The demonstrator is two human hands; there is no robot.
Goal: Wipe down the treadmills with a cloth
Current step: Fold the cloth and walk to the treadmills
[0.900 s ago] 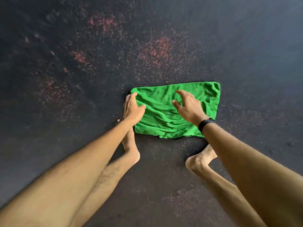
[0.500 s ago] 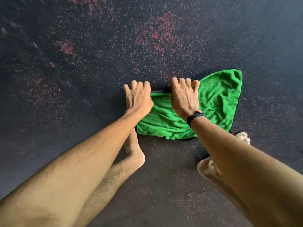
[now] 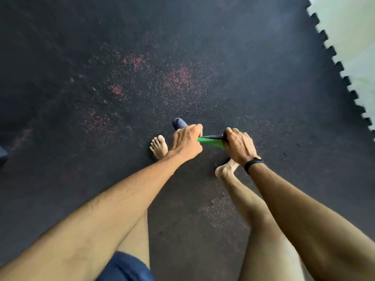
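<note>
A green cloth (image 3: 211, 141) is stretched between my two hands, lifted off the dark rubber floor (image 3: 203, 47). Only a narrow green strip with a dark upper edge shows between them. My left hand (image 3: 187, 141) is closed on its left end. My right hand (image 3: 239, 147), with a black band at the wrist, is closed on its right end. A dark bluish fold (image 3: 179, 123) sticks out past my left hand's knuckles; I cannot tell whether it belongs to the cloth. No treadmill is in view.
My bare feet stand on the floor, the left foot (image 3: 159, 147) beside my left hand, the right foot (image 3: 225, 169) under my right wrist. Reddish specks mark the mat. Its jagged interlocking edge (image 3: 345, 78) meets a pale floor (image 3: 355, 37) at the upper right.
The cloth lay flat on the floor under my hands; both hands have gathered it and lifted it up. The view has pulled back, and the mat's edge has come into sight.
</note>
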